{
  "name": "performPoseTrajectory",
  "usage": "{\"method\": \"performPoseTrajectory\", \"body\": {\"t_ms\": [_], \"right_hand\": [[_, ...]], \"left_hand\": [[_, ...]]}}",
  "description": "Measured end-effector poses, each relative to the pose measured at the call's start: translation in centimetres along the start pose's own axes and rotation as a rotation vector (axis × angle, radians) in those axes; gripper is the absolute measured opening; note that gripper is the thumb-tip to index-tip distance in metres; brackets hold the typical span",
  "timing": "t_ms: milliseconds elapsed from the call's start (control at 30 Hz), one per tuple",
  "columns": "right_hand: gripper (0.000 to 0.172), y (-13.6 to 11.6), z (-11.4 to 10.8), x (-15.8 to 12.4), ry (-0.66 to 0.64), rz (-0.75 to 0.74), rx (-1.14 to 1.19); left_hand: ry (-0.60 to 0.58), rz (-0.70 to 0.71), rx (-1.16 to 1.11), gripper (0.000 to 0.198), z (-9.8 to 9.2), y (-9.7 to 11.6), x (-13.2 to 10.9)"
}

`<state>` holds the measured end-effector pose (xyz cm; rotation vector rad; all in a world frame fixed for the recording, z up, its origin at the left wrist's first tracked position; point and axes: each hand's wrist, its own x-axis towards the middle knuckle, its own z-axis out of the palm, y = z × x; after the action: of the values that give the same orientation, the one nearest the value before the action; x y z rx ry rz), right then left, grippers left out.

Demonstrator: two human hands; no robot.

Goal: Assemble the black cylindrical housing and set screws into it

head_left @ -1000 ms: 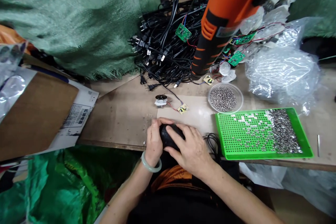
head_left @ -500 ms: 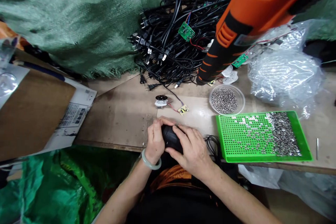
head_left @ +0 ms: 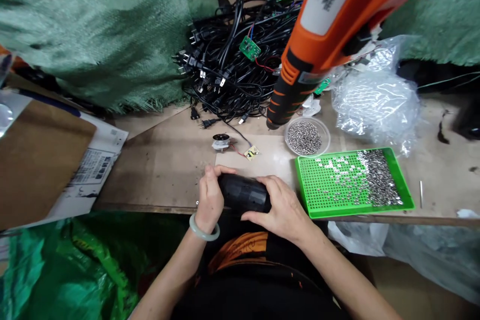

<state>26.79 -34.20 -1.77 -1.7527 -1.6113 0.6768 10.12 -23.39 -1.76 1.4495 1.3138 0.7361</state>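
"black and elongated: which object occupies the centre?"

"a black housing (head_left: 245,194), held lengthwise between two bare hands at the near edge of the desk (head_left: 150,175). whether its underside touches the desk cannot be told."

"how does each grip stand?"

"the left grip (head_left: 210,199) is clamped on the left end of the housing, one finger laid along the far side; a pale green bracelet (head_left: 204,230) circles the wrist. the right grip (head_left: 287,210) is clamped on the right end, thumb on the near side, fingers on the far side."

"what lies just beyond the hands?"

"a small motor-like part (head_left: 221,144) with a dark disc on top, joined by red wire to a yellowish circuit board (head_left: 251,152). farther back is a heap of black cables (head_left: 225,67) with pronged plugs, a green circuit board (head_left: 249,48) resting upon it."

"and to the right?"

"a round clear dish (head_left: 327,136) containing many small metal screws (head_left: 304,138). just nearer stands a perforated green tray (head_left: 303,200); small metal pieces (head_left: 380,177) are massed at its right end and scattered over its middle. beside the tray lies a thin metal rod (head_left: 421,194); behind it, crumpled clear plastic (head_left: 377,102)."

"what appears above the dish?"

"an orange and black power tool (head_left: 300,67), tilted, its tip pointing down; how it is supported is not visible."

"the left margin?"

"a cardboard box (head_left: 45,160) with a printed flap, near green woven cloth (head_left: 112,35)."
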Motion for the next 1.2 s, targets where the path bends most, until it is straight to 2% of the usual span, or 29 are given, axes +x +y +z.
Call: {"method": "performPoseTrajectory", "body": {"t_ms": [100, 200, 267, 467, 533, 633, 700, 767, 800, 900, 967, 1067, 1200], "right_hand": [[0.067, 0.4, 0.3, 0.1, 0.012, 0.013, 0.063], [0.062, 0.8, 0.3, 0.3, 0.017, -0.02, 0.078], [0.06, 0.9, 0.1, 0.6, 0.011, -0.039, 0.073], [0.045, 0.8, -0.8, 2.1, 0.044, 0.015, -0.08], [0.043, 0.7, -1.0, 2.6, 0.088, 0.049, -0.098], [0.039, 0.9, -1.5, 2.8, 0.175, 0.062, 0.014], [0.035, 1.0, -2.1, 2.3, 0.224, 0.038, 0.108], [0.03, 1.3, -2.7, 1.5, 0.212, -0.018, 0.137], [0.034, 1.4, -3.0, 1.1, 0.177, -0.053, 0.123], [0.064, 1.7, -3.1, 0.1, 0.049, -0.111, 0.028], [0.07, 1.8, -2.9, -0.1, 0.023, -0.107, -0.039], [0.065, 1.9, -2.7, 0.2, 0.032, -0.089, -0.102], [0.061, 1.9, -3.1, 1.1, 0.005, -0.073, -0.118]], "left_hand": [[-0.031, 0.11, 0.054, 0.07, 0.0, 0.1, -0.5], [-0.03, 0.252, 0.131, 0.049, 0.2, 0.1, -0.8], [-0.029, 0.296, 0.222, 0.041, 0.4, 0.3, -0.5], [-0.076, 0.407, 0.49, 0.044, 1.7, 2.1, 2.3], [-0.102, 0.397, 0.537, 0.047, 2.2, 2.6, 3.4], [-0.135, 0.29, 0.641, 0.051, 2.8, 3.1, 4.6], [-0.149, 0.202, 0.717, 0.053, 3.1, 3.6, 5.0], [-0.165, 0.137, 0.771, 0.055, 3.3, 4.3, 5.1], [-0.178, 0.12, 0.792, 0.055, 3.4, 4.7, 5.2], [-0.204, 0.126, 0.847, 0.052, 3.9, 5.6, 5.5], [-0.197, 0.15, 0.865, 0.051, 4.2, 5.7, 5.9], [-0.168, 0.178, 0.801, 0.049, 4.6, 5.3, 6.9], [-0.208, 0.236, 0.494, 0.049, 4.1, 4.0, 7.2]]}}
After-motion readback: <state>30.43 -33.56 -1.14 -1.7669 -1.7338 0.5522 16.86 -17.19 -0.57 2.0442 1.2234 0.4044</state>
